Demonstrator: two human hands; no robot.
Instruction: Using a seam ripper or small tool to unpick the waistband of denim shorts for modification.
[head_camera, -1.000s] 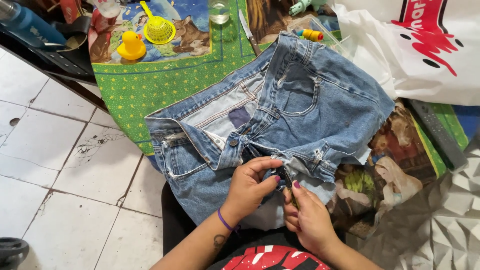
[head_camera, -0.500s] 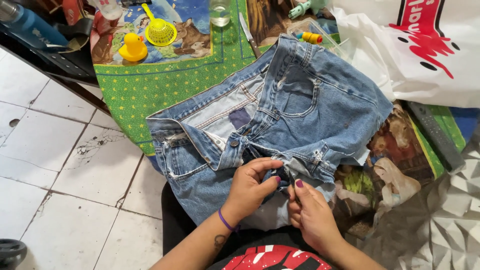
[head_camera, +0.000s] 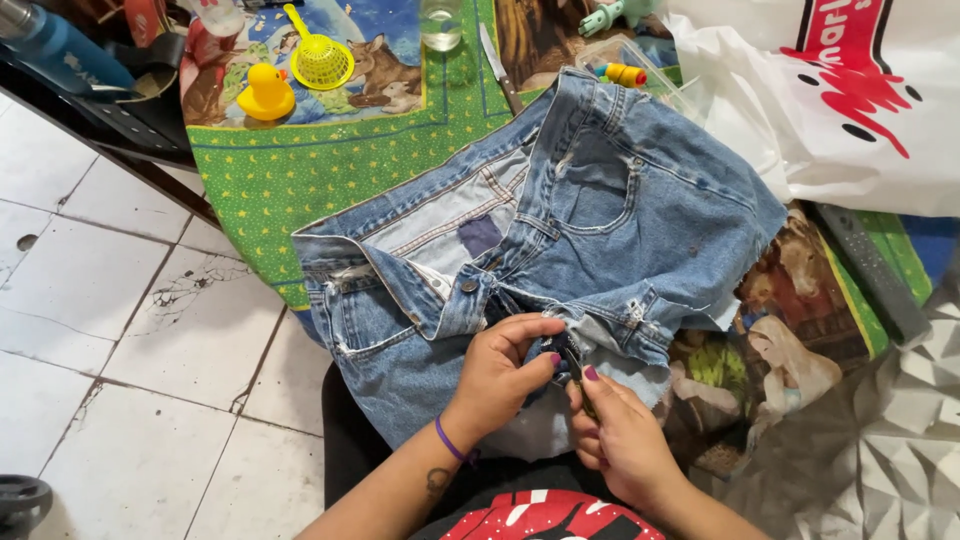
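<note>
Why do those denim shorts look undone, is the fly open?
Open. The shorts lie spread on the green cloth, waistband flaps parted, pale inner lining showing. Left hand and right hand pinch fabric at the fly's base.

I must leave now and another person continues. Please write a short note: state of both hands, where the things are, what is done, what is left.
Left hand: pinching the fly area of the blue denim cut-off shorts.
Right hand: holding a small dark tool at the same spot; what kind of tool, I cannot tell.
Shorts lie open on the green patterned cloth, partly over the lap.
Done: not visible. Left: work at the fly continues.
</note>
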